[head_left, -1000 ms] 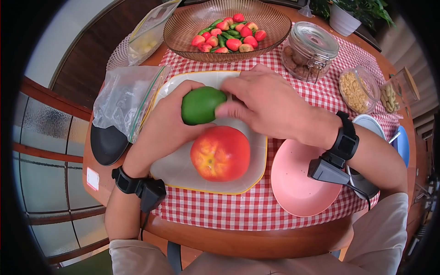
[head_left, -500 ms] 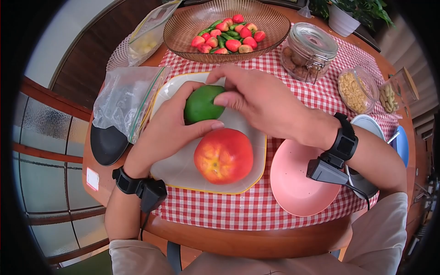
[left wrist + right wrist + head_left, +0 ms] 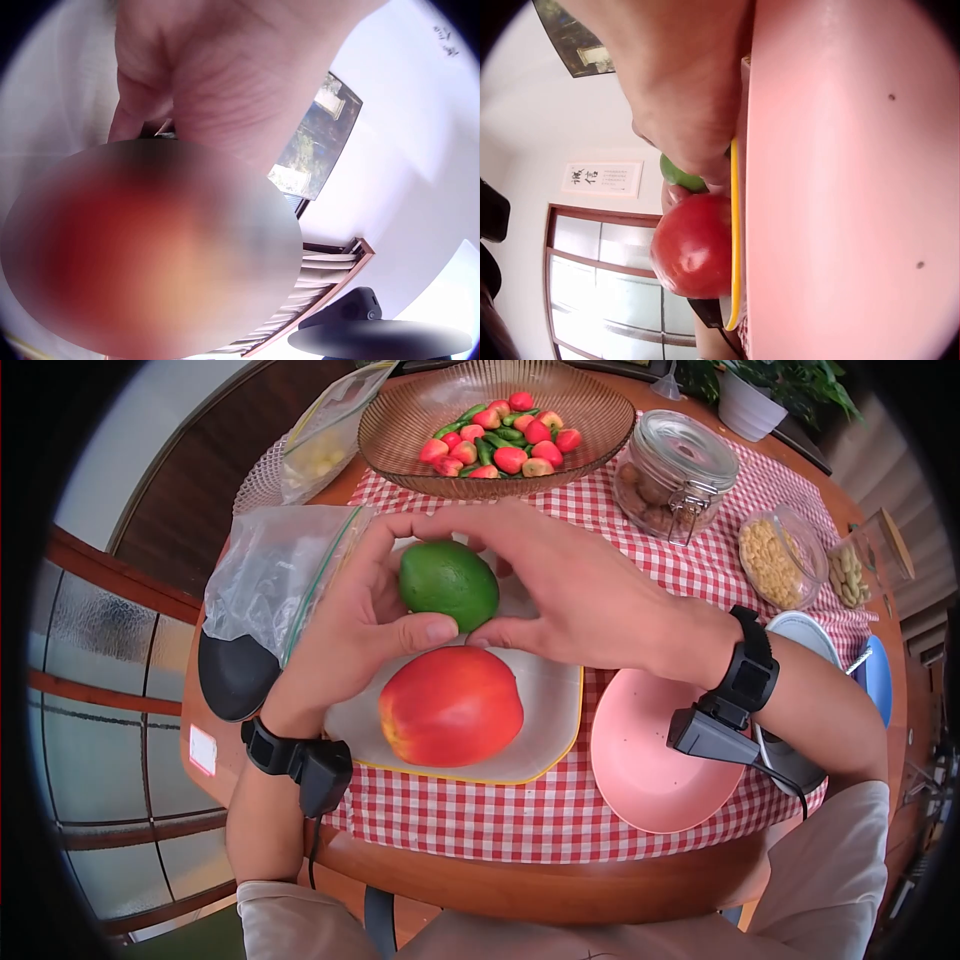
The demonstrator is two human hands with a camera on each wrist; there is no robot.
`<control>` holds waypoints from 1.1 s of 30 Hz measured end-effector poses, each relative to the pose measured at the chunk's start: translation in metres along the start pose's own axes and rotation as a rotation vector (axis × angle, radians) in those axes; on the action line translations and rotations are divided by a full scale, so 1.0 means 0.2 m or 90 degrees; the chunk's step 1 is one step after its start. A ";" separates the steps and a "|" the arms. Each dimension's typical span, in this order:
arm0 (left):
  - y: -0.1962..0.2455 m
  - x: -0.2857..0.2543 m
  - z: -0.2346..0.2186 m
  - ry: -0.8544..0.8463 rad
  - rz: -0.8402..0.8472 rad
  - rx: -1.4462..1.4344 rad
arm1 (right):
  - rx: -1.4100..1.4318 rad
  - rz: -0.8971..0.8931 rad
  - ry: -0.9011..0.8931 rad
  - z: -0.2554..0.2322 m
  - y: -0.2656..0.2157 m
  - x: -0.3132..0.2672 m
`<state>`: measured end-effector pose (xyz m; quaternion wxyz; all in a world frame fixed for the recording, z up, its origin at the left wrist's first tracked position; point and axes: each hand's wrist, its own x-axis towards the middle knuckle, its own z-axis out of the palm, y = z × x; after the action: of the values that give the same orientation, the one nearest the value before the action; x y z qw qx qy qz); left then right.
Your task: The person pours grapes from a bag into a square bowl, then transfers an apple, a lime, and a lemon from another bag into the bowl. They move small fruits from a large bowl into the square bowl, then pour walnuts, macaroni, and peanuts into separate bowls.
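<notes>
The wooden table [image 3: 560, 888] carries a red-and-white checked cloth [image 3: 460, 840], with the ribbed glass bowl [image 3: 605, 435] at its far side. The pale tray [image 3: 547, 705] with a yellow rim lies in the middle, and the pink plate [image 3: 650, 770] is just to its right. The large red fruit [image 3: 452, 705] lies on the tray's near part, its longer side running roughly left to right.

The smaller green fruit [image 3: 450, 582] is over the tray, just on the far side of the red one, between the two hands. Its long axis slants from far left to near right. The left hand [image 3: 345, 635] is closer to it: the fingers bend round its left and far sides, and the thumb lies along its near edge. The right hand [image 3: 590, 595] comes from the right, fingers arched over the far side and thumb at the near-right end, leaving a gap between palm and skin. Both sets of fingers are curled round the green fruit in a grasp.

The right wrist view shows, side-on, the red fruit standing well above the yellow rim. There the right hand hides the green one's underside, so whether it touches the tray cannot be told. The left wrist view is largely blurred and does not show the green fruit.
</notes>
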<state>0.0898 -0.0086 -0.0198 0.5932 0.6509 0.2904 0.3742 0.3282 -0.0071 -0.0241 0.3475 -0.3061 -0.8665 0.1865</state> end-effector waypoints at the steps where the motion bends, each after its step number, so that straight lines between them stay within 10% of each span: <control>1: 0.00 0.00 0.00 -0.033 -0.009 -0.047 | -0.035 0.001 -0.039 -0.01 -0.01 0.00; 5: 0.02 0.01 -0.02 -0.031 -0.082 -0.045 | -0.055 0.046 -0.134 -0.03 -0.05 0.00; 17: 0.08 0.01 0.01 -0.016 -0.173 0.070 | -0.031 -0.178 0.079 -0.03 -0.02 0.02; 22: 0.09 0.01 -0.03 -0.026 -0.227 0.080 | 0.000 0.233 -0.179 -0.06 -0.08 0.04; 25: 0.08 0.00 0.01 0.012 -0.121 0.078 | 0.033 -0.098 0.083 0.02 0.01 0.03; 31: 0.07 0.02 -0.05 -0.086 -0.243 0.068 | -0.180 0.085 -0.223 -0.05 0.01 0.02; 33: 0.07 0.01 -0.02 -0.062 -0.205 0.084 | -0.126 0.093 -0.147 -0.05 -0.03 0.01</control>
<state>0.0866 -0.0060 -0.0061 0.6147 0.6511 0.3856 0.2224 0.3322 -0.0092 -0.0135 0.1997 -0.3773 -0.8902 0.1591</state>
